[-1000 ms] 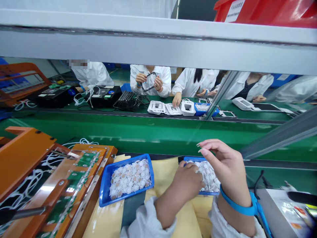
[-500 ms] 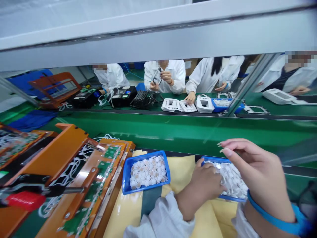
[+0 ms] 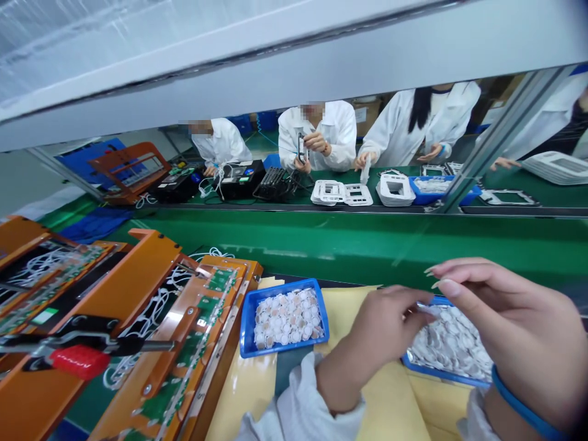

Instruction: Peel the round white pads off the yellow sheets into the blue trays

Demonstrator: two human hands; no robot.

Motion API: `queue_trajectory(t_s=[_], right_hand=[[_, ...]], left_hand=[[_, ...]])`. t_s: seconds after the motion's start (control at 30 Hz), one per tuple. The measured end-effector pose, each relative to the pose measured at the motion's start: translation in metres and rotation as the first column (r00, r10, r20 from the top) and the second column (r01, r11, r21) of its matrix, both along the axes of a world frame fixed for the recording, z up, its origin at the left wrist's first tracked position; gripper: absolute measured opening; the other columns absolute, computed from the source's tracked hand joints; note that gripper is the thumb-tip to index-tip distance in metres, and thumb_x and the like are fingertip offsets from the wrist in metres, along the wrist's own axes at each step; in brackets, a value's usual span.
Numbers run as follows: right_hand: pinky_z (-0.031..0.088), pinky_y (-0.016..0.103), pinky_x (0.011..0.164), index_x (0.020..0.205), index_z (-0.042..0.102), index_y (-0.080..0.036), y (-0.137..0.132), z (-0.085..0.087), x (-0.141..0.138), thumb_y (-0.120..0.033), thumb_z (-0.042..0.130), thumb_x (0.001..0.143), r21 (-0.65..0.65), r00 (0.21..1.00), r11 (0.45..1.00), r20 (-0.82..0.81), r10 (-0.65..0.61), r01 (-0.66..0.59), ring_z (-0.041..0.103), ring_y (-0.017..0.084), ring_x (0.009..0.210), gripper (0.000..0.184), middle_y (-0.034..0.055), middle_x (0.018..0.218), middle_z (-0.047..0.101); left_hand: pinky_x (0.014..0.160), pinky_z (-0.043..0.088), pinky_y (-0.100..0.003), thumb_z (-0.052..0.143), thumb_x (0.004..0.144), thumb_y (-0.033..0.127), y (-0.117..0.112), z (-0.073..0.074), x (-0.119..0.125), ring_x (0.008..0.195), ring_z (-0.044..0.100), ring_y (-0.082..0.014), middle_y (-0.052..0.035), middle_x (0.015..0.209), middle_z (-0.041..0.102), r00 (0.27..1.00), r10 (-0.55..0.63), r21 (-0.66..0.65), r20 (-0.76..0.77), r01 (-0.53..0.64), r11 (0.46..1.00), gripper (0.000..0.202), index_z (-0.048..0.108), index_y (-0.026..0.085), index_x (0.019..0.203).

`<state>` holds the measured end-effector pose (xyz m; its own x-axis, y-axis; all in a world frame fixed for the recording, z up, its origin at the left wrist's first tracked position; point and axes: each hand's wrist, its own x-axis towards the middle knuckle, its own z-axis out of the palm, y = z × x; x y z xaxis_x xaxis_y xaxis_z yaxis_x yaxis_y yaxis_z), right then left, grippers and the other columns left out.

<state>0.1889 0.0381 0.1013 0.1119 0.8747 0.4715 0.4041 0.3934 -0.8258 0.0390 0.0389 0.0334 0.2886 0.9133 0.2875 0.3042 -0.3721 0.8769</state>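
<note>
My left hand (image 3: pixel 379 334) is pinched on a small white disc, held just above the left edge of a blue tray (image 3: pixel 448 375) full of white discs. My right hand (image 3: pixel 508 334) hovers over the same tray with its fingers curled and drawn together; what it holds, if anything, is hidden. A blue band (image 3: pixel 523 411) circles my right wrist. A second blue tray (image 3: pixel 248 318) with several round white and tan discs lies to the left on yellow paper (image 3: pixel 390 404).
Orange fixtures (image 3: pixel 138 288) with green circuit boards and white wires fill the left. A red-handled clamp (image 3: pixel 76 361) sits at the lower left. A green conveyor (image 3: pixel 358 239) runs across. Beyond it, several people in white coats handle white frames (image 3: pixel 340 193). A white shelf (image 3: pixel 294 67) hangs overhead.
The view has swung left, so both hands and trays sit further right. My left hand has lifted from the right tray with a small white disc pinched in it.
</note>
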Motion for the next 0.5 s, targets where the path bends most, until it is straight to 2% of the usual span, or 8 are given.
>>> queue_trajectory(t_s=[0.07, 0.17, 0.33, 0.5], right_hand=[[0.058, 0.033, 0.076, 0.083, 0.075, -0.03, 0.001, -0.001, 0.002, -0.044, 0.082, 0.092, -0.021, 0.996, 0.996, -0.01, 0.091, -0.091, 0.073, 0.024, 0.092, 0.017, 0.0043, 0.098, 0.078], [0.056, 0.032, 0.076, 0.086, 0.075, -0.029, 0.001, -0.001, -0.001, -0.041, 0.08, 0.094, -0.034, 0.988, 0.987, -0.019, 0.153, -0.154, 0.072, 0.023, 0.09, 0.015, 0.0039, 0.099, 0.077], [0.055, 0.032, 0.076, 0.084, 0.076, -0.028, 0.001, 0.002, -0.015, -0.043, 0.082, 0.091, -0.088, 0.969, 0.966, -0.069, 0.236, -0.241, 0.072, 0.023, 0.088, 0.018, 0.0039, 0.097, 0.077], [0.055, 0.028, 0.076, 0.082, 0.076, -0.028, 0.001, 0.005, -0.022, -0.044, 0.083, 0.091, -0.156, 0.939, 0.932, -0.161, 0.304, -0.328, 0.071, 0.021, 0.087, 0.02, 0.0026, 0.094, 0.076]], left_hand=[[0.083, 0.064, -0.031, 0.081, 0.092, 0.025, 0.0, 0.011, -0.015, 0.091, 0.078, -0.0213, -0.0087, 0.112, 0.081, 0.972, 0.113, -0.037, 0.205, -0.108, 0.993, 0.021, 0.081, 0.021, 0.113], [0.077, 0.063, -0.027, 0.082, 0.092, 0.029, -0.001, 0.023, -0.037, 0.096, 0.077, -0.0215, -0.0103, 0.111, 0.079, 0.907, 0.158, -0.012, 0.39, -0.167, 0.986, 0.01, 0.081, 0.019, 0.094], [0.067, 0.064, -0.024, 0.081, 0.094, 0.037, -0.008, 0.034, -0.06, 0.074, 0.076, -0.0154, -0.0075, 0.096, 0.078, 0.83, 0.146, 0.031, 0.538, -0.192, 0.981, 0.019, 0.079, 0.018, 0.095], [0.082, 0.066, -0.028, 0.091, 0.085, 0.031, -0.01, 0.039, -0.066, 0.094, 0.079, -0.0203, -0.0092, 0.102, 0.079, 0.829, 0.036, 0.216, 0.558, -0.187, 0.958, 0.016, 0.082, 0.019, 0.092]])
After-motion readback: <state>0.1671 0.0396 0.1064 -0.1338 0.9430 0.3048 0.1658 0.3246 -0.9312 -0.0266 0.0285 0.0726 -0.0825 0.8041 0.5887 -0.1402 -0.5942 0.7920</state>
